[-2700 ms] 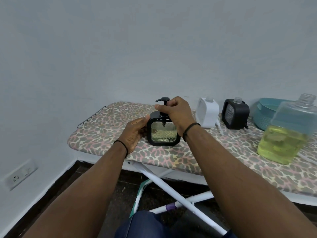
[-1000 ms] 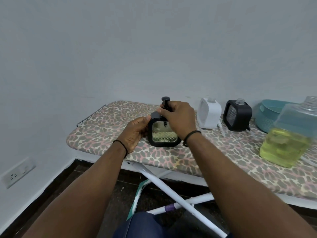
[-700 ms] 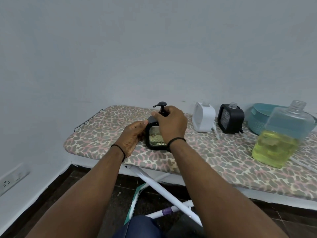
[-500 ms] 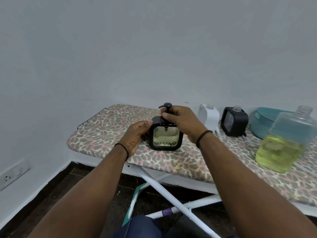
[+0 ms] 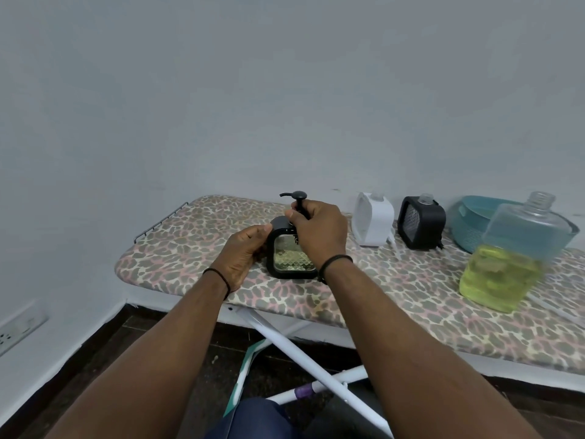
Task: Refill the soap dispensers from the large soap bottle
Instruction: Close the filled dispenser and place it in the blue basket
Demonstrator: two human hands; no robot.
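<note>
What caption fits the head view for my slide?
Left hand steadies a black soap dispenser on the ironing board while right hand grips its pump.

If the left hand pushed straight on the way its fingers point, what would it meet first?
The left hand already touches the black soap dispenser on its left side, so it would press into that; beyond it, probably the right hand.

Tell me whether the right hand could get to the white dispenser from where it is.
Probably yes. The right hand pinches the black dispenser's pump; the white dispenser stands just beyond on its right, with bare ironing board between. It must drop its grip first.
</note>
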